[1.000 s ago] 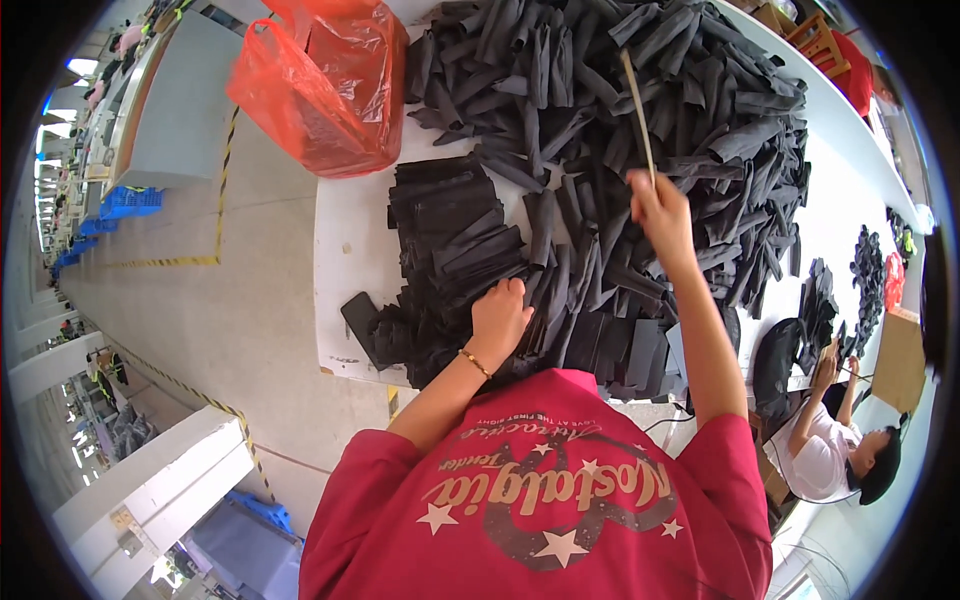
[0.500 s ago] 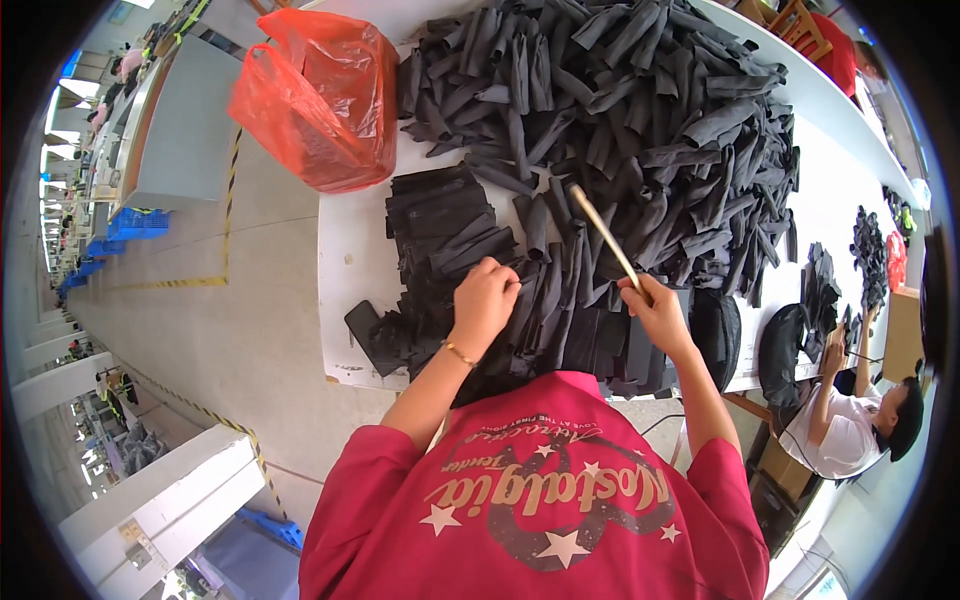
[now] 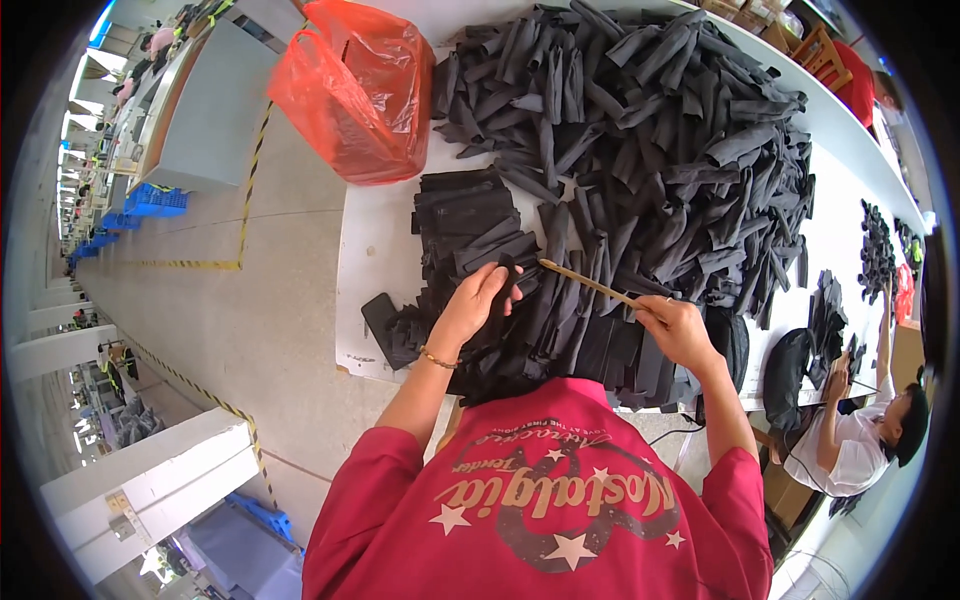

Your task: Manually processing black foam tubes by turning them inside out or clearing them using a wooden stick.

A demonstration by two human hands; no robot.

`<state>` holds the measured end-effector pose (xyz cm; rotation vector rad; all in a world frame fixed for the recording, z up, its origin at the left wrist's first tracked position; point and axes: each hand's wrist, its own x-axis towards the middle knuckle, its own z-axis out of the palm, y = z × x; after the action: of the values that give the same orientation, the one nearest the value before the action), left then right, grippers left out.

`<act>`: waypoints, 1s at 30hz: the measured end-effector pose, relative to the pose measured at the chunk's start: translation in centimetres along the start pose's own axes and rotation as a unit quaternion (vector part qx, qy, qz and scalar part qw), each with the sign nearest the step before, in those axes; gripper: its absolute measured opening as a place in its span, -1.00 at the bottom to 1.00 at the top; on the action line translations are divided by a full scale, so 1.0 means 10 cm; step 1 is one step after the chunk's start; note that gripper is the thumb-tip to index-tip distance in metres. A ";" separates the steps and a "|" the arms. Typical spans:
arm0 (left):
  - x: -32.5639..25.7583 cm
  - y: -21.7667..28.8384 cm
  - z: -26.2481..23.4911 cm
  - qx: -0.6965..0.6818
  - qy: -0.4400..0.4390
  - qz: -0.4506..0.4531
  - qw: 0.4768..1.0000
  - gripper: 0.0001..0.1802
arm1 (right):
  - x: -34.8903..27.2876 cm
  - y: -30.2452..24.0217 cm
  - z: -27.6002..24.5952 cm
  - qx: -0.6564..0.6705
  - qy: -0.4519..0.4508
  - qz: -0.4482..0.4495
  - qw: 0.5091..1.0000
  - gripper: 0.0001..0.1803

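My right hand point(image 3: 676, 328) is closed around the near end of a slim tan stick point(image 3: 592, 284), likely wood or bamboo. The stick points left, its far tip close to my left hand point(image 3: 474, 304). Between the thumb and fingers of that hand is a small black fabric piece point(image 3: 506, 272), partly hidden. Beneath both hands lie many black fabric strips point(image 3: 560, 315). A neater stack of flat black strips point(image 3: 465, 205) sits just beyond my left hand.
A large heap of rolled black fabric pieces point(image 3: 660, 130) covers the far table. A red plastic bag point(image 3: 375, 110) stands at far left, a dark phone point(image 3: 380, 322) near the left edge. A co-worker point(image 3: 850, 450) works at right beside a black bag point(image 3: 786, 365).
The stick has swung from pointing away to pointing left, toward my left hand. A black fabric piece now shows in my left fingers. The whole view has shifted slightly.
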<state>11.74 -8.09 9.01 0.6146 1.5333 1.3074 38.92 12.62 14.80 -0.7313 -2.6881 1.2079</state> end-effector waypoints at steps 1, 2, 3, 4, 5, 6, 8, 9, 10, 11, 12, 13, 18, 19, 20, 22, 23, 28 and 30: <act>0.00 -0.10 -0.03 0.024 0.001 0.018 1.000 -0.61 | 0.00 -0.02 -0.01 -0.003 -0.003 -0.002 1.000 -0.80; 0.00 -0.06 -0.03 0.024 -0.001 0.018 1.000 -0.61 | 0.00 -0.03 -0.03 -0.004 -0.002 0.000 1.000 -0.80; 0.00 -0.01 -0.05 0.078 -0.005 0.010 0.997 -0.62 | 0.00 -0.06 -0.05 -0.002 -0.006 0.010 1.000 -0.80; 0.00 0.04 -0.06 0.132 -0.008 0.001 0.991 -0.62 | 0.00 -0.08 -0.07 0.001 -0.011 0.019 1.000 -0.80; -0.01 0.10 -0.07 0.186 -0.010 -0.008 0.982 -0.62 | 0.01 -0.09 -0.09 0.001 -0.010 0.020 1.000 -0.80; -0.02 0.16 -0.07 0.187 -0.011 -0.008 0.982 -0.62 | 0.01 -0.10 -0.10 -0.005 -0.012 0.006 1.000 -0.80; -0.04 0.26 -0.06 0.183 -0.029 -0.024 0.982 -0.67 | 0.03 -0.14 -0.14 -0.010 -0.015 -0.007 1.000 -0.80; -0.05 0.29 -0.06 0.183 -0.030 -0.024 0.982 -0.67 | 0.05 -0.16 -0.16 -0.017 -0.018 -0.024 0.999 -0.81; -0.05 0.31 -0.05 0.171 -0.031 -0.025 0.984 -0.68 | 0.06 -0.18 -0.18 -0.023 -0.021 -0.041 0.999 -0.82; -0.05 0.34 -0.05 0.159 -0.031 -0.025 0.986 -0.69 | 0.07 -0.18 -0.20 -0.023 -0.021 -0.041 0.999 -0.82; -0.05 0.36 -0.05 0.159 -0.031 -0.025 0.986 -0.69 | 0.08 -0.18 -0.21 -0.034 -0.021 -0.053 0.998 -0.82; -0.05 0.39 -0.05 0.146 -0.048 -0.036 0.987 -0.68 | 0.08 -0.18 -0.22 -0.044 -0.020 -0.064 0.997 -0.83; -0.03 0.43 -0.12 0.153 -0.083 -0.052 0.983 -0.65 | 0.12 -0.22 -0.32 -0.052 -0.045 -0.059 0.996 -0.83; -0.03 0.44 -0.14 0.161 -0.076 -0.042 0.983 -0.65 | 0.12 -0.22 -0.33 -0.054 -0.052 -0.062 0.995 -0.82; -0.03 0.44 -0.15 0.169 -0.068 -0.032 0.983 -0.64 | 0.12 -0.22 -0.34 -0.055 -0.052 -0.062 0.995 -0.82; -0.02 0.45 -0.19 0.165 -0.075 -0.038 0.983 -0.65 | 0.11 -0.21 -0.33 -0.054 -0.052 -0.068 0.995 -0.83; -0.02 0.45 -0.19 0.161 -0.082 -0.044 0.982 -0.66 | 0.11 -0.22 -0.34 -0.055 -0.053 -0.068 0.995 -0.83; -0.02 0.46 -0.18 0.179 -0.088 -0.031 0.979 -0.64 | 0.13 -0.27 -0.46 -0.070 -0.047 -0.041 0.996 -0.83; -0.01 0.46 -0.18 0.188 -0.096 -0.035 0.977 -0.63 | 0.13 -0.33 -0.55 -0.071 -0.060 -0.028 0.995 -0.83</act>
<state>9.15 -7.65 13.25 0.8893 1.6344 0.8801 38.08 15.03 20.83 -0.6141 -2.8951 1.0906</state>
